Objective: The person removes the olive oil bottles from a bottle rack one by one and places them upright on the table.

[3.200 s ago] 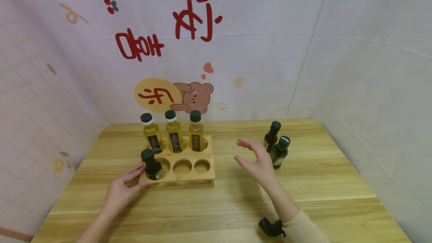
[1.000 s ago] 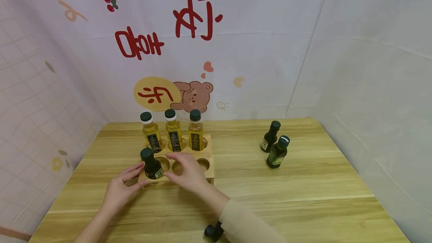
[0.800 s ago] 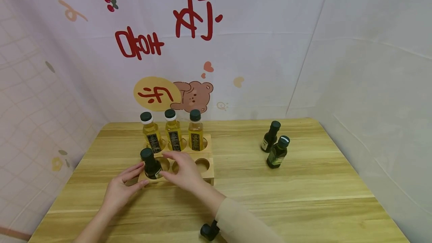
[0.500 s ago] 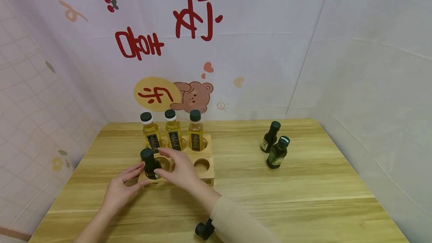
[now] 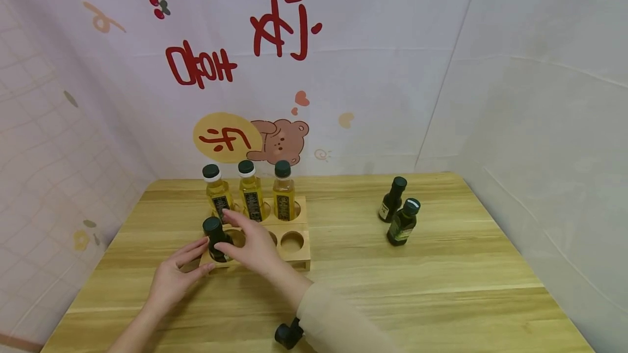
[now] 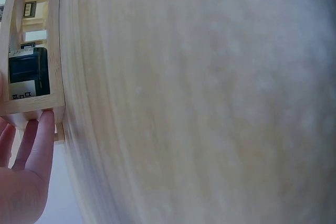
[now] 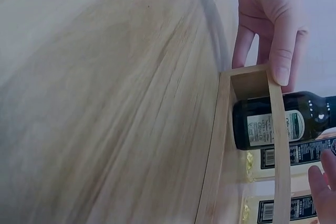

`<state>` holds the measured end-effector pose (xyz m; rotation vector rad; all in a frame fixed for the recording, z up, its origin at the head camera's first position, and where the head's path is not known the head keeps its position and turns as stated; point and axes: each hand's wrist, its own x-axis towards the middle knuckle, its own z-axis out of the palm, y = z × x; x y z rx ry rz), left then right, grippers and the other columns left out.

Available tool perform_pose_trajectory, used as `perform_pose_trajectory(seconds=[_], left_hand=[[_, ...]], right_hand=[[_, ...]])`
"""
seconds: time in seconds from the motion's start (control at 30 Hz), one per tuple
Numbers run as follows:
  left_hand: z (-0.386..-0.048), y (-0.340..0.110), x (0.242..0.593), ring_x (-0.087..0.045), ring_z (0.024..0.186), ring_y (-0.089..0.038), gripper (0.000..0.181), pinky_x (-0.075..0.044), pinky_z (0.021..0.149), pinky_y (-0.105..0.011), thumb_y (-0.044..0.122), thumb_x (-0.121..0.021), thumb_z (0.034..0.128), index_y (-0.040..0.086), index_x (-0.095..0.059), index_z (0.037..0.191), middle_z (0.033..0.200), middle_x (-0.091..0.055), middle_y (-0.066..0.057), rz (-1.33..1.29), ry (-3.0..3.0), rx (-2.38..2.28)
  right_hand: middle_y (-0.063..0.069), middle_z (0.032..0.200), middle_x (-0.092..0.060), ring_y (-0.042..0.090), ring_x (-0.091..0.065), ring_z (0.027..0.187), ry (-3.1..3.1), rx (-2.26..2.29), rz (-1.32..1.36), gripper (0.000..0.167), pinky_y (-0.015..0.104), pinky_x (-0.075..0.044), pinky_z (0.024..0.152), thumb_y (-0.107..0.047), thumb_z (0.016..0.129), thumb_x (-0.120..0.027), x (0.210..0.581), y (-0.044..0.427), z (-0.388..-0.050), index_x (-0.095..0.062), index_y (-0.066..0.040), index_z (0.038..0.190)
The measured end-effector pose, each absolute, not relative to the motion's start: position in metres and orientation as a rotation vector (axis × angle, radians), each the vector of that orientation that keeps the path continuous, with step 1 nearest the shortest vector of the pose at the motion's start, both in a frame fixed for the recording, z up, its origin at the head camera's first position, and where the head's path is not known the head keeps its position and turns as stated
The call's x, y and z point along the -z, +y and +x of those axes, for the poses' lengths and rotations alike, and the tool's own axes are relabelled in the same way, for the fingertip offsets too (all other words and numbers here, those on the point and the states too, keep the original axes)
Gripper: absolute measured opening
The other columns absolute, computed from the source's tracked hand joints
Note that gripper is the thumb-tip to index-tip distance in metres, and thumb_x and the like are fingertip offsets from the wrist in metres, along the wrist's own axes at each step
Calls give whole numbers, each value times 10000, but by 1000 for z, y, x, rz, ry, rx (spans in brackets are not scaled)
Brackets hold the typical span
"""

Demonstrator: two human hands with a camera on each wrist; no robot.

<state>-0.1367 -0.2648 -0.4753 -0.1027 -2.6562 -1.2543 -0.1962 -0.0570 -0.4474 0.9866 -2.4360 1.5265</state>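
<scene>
A two-tier wooden bottle rack (image 5: 294, 257) stands at the left of the table. My left hand (image 5: 171, 279) grips its left end. In the right wrist view, the thumb lies on the top board's corner and the other fingers are against the side. A dark green olive oil bottle (image 7: 310, 115) stands in the lower tier's leftmost hole. Beside it is my right hand (image 5: 252, 247), thumb and index finger spread apart. In the head view the thumb overlaps the bottle; in the right wrist view the fingertips (image 7: 317, 179) appear apart from it.
Three bottles of yellow oil (image 5: 252, 195) fill the upper tier. Two dark bottles, one slim (image 5: 391, 203) and one squarish (image 5: 402, 227), stand on the table's right side. A black wrist camera (image 5: 288, 334) is by the right sleeve. Cloth walls surround the table.
My right hand has moved left from beside the two dark bottles to the rack, and its fingers have come closer around the bottle there. The left hand has stayed at the rack's end.
</scene>
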Motion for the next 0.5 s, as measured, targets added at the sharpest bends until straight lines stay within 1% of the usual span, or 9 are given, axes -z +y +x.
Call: perform_pose_trajectory(seconds=[0.17,0.27,0.4,0.43,0.5], left_hand=[[-136,-265,475,-481,1277,-313,568,-312,858,-10,319,-809,845,93,-639,1338,1382,-589,-45,-96,-2660,1280],[-136,-265,475,-480,1281,-273,568,-311,863,-12,326,-809,844,106,-641,1340,1383,-588,-40,-92,-2659,1282],[-136,-265,476,-471,1265,-110,563,-319,866,-15,333,-807,844,118,-643,1338,1382,-589,-31,-87,-2657,1281],[-136,-265,476,-469,1260,-91,561,-326,866,-16,332,-806,845,115,-644,1337,1382,-589,-31,-90,-2656,1283],[-136,-266,476,-470,1262,-103,557,-335,862,-17,323,-803,850,94,-642,1333,1384,-587,-37,-100,-2654,1287]], right_hand=[[-20,1365,-599,121,-563,1226,-2419,-1650,952,626,316,-455,1012,-288,935,-719,449,-61,-195,-457,-174,1492],[-29,1353,-607,145,-575,1214,-2401,-1723,928,602,344,-467,1005,-270,940,-714,448,-63,-195,-471,-183,1484],[-29,1320,-625,117,-577,1197,-2389,-1729,931,583,308,-467,997,-246,935,-721,448,-66,-195,-494,-166,1466],[-27,1308,-631,102,-577,1190,-2388,-1721,937,580,294,-467,993,-240,933,-724,448,-67,-195,-500,-161,1462],[-27,1284,-642,67,-575,1174,-2389,-1704,948,577,269,-465,986,-233,929,-729,447,-68,-194,-508,-159,1457]])
